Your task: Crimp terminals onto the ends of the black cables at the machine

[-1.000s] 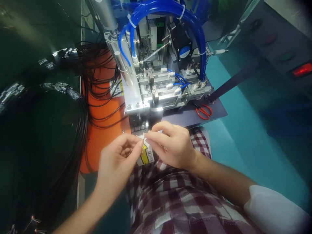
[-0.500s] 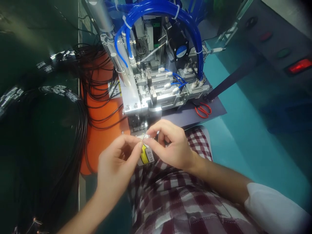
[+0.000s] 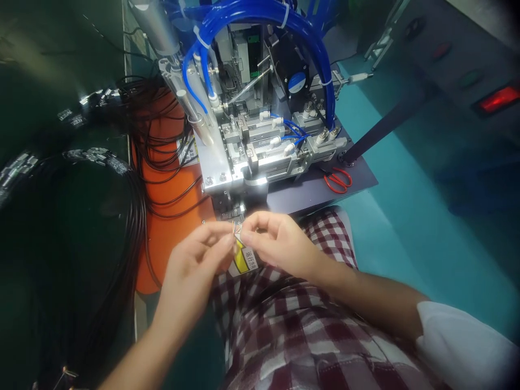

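My left hand (image 3: 199, 262) is closed in a pinch, thumb against index finger, on a few thin wires (image 3: 236, 229) whose fine ends stick up at the fingertips. Close beside it on the right, my right hand (image 3: 282, 238) pinches at the same wires with thumb and forefinger. Both hands hang over the front of the machine, just above a white label (image 3: 251, 260) with a yellow arrow. The fingers hide most of the wires, and the rest of their length cannot be made out.
Ahead stands a metal machine (image 3: 276, 162) with blue air tubes (image 3: 244, 11). Red-handled scissors (image 3: 339, 181) lie on its dark base. Black cables (image 3: 140, 216) spread over the orange surface (image 3: 174, 227) at left. A lit red switch (image 3: 499, 99) is at right.
The fingertips have parted slightly, and more of the wire ends shows between them. My right fingers have drawn closer together. The view has shifted a little.
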The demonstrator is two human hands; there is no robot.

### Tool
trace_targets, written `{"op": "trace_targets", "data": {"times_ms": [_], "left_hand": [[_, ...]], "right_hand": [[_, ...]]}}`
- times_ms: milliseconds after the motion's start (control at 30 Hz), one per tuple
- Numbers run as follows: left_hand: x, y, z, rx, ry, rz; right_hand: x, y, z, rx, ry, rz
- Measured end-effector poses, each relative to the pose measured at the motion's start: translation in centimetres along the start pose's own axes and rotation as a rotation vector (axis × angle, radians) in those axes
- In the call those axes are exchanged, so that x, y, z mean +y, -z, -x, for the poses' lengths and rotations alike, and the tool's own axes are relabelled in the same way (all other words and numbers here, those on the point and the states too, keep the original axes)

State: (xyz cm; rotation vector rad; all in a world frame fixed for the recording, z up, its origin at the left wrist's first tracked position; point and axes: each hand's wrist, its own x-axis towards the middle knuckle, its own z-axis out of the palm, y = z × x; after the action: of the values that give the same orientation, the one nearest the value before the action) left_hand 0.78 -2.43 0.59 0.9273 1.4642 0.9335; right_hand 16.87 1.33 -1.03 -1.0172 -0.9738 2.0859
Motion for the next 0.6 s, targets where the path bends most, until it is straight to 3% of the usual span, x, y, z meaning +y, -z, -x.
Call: {"op": "trace_targets", "data": {"times_ms": [100,233,300,600], "left_hand": [[0.9,0.6,-0.8,-0.183,0.133,0.125],[1.3,1.2,-1.3,-0.368,0.284,0.169],[1.3,1.3,-1.3,-0.409,0.318,0.197],[1.6,1.7,-1.2,-0.395,0.293,0.156]], "right_hand": [[0.4,0.2,0.5,0.092,0.183,0.254],[0.5,0.4,1.1,0.219,0.639,0.693],[0.4,0.6,1.2,0.214,0.774,0.813],[0.2,1.4,1.1,0.257,0.971,1.162]]}}
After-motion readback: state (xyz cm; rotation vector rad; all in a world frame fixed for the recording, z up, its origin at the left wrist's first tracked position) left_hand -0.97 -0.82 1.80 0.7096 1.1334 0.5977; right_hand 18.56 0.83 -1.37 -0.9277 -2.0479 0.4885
